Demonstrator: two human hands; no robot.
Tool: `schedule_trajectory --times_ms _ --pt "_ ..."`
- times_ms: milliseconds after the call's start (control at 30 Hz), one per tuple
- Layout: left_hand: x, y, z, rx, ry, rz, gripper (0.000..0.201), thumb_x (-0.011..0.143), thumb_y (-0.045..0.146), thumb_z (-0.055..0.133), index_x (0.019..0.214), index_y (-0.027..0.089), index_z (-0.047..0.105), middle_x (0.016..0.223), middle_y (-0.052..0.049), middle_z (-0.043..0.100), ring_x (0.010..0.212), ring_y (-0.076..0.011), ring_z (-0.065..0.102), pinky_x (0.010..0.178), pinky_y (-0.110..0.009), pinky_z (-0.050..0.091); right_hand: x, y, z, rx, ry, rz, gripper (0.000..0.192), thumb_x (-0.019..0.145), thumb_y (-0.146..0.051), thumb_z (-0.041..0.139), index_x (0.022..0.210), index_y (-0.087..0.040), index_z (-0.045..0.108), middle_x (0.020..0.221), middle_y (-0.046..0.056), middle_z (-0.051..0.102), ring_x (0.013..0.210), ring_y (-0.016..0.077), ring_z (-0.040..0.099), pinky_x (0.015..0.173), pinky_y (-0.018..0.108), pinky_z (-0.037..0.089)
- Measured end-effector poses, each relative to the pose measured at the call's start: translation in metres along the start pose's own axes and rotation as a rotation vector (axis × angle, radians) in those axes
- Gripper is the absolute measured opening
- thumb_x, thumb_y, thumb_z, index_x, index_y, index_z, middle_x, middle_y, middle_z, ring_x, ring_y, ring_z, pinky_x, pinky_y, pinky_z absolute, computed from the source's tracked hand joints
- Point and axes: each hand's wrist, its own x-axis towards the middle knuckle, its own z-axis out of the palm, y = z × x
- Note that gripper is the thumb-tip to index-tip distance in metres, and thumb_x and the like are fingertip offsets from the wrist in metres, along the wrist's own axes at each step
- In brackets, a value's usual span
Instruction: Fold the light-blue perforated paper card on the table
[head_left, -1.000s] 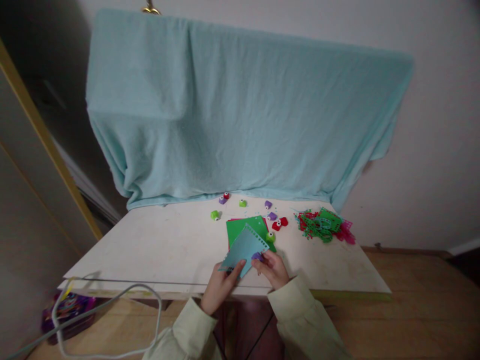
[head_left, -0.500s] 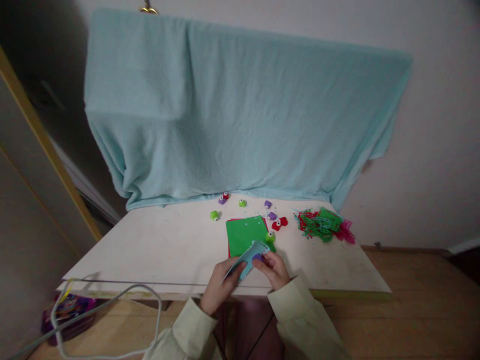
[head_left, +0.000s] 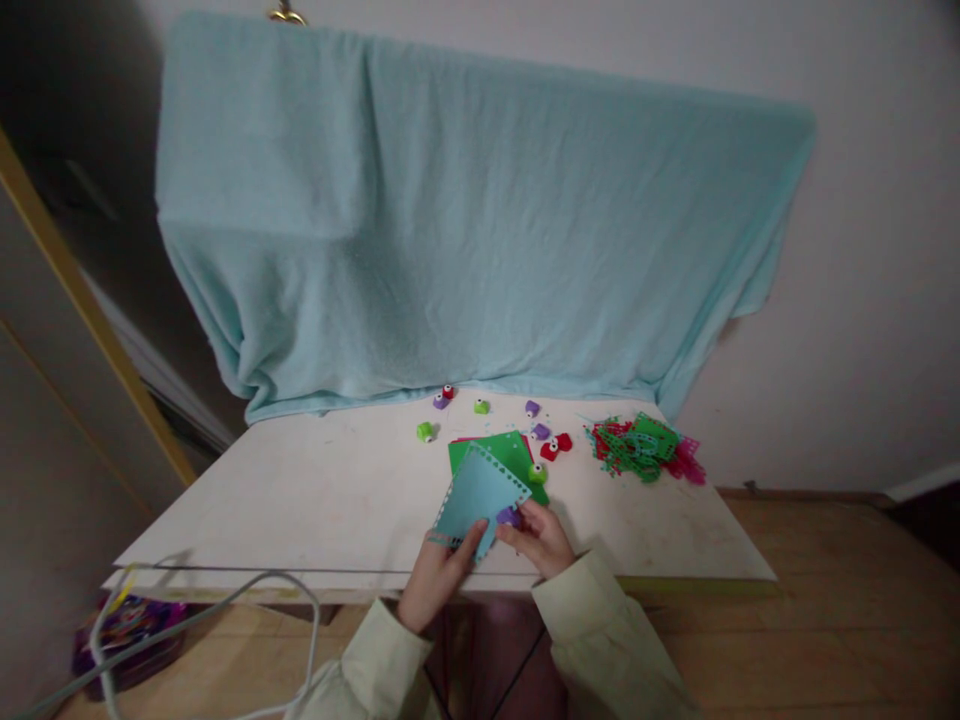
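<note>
two things are in hand near the front edge of the white table [head_left: 315,490]: a pale blue sheet [head_left: 474,490] and a purple punch [head_left: 508,516]; the left hand [head_left: 441,572] pinches the sheet by its near corner, thumb flat on top, and the sheet's middle lies at 1 o'clock from that hand; the right hand [head_left: 541,545] is closed round the punch, which sits at 10 o'clock from its palm, so this hand is clearly the nearer one to it; taking the sheet's middle as the clock's centre, the punch is between 3 and 4, right by the lower right side; whether that edge is inside the slot i cannot tell; the sheet is nearly square, so no long axis stands out; one corner points to 12, another to about 3, and the side joining them carries a row of holes; a green sheet [head_left: 512,452] lies beneath it, towards 1; a green punch [head_left: 537,473] rests on the table side of that, at 1 to 2 from the purple one; red punches [head_left: 550,450] are at 2, and a heap of perforated scraps [head_left: 637,448] lies well apart, between 2 and 3.
</note>
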Motion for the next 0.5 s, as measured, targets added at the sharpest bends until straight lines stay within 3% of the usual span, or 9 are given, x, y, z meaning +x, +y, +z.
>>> schedule_trajectory --times_ms 100,300,500 --pt "0.001 0.003 0.000 -0.043 0.029 0.002 0.028 0.084 0.039 0.050 0.087 0.015 0.065 0.075 -0.004 0.066 0.080 -0.0186 0.057 0.078 -0.025 0.043 -0.001 0.002 0.000 -0.025 0.000 0.021 0.037 0.064 -0.042 0.074 0.090 -0.018 0.061 0.073 0.000 0.059 0.062 0.0134 0.052 0.047 0.020 0.040" --pt "-0.001 -0.007 0.002 -0.097 0.038 -0.113 0.031 0.083 0.045 0.051 0.074 0.015 0.057 0.059 0.001 0.056 0.057 -0.0139 0.051 0.054 -0.022 0.040 0.000 0.007 0.001 -0.029 0.038 0.015 0.035 0.062 -0.041 0.076 0.084 -0.018 0.061 0.071 0.000 0.057 0.060 0.0130 0.051 0.045 0.020 0.040" --pt "-0.001 -0.015 0.003 -0.208 0.001 -0.176 0.033 0.085 0.047 0.048 0.074 0.015 0.051 0.058 0.002 0.053 0.050 -0.0121 0.050 0.047 -0.020 0.038 0.003 0.010 -0.002 0.004 0.062 -0.018 0.031 0.069 -0.039 0.072 0.089 -0.018 0.061 0.072 -0.001 0.056 0.058 0.0118 0.049 0.046 0.022 0.042"
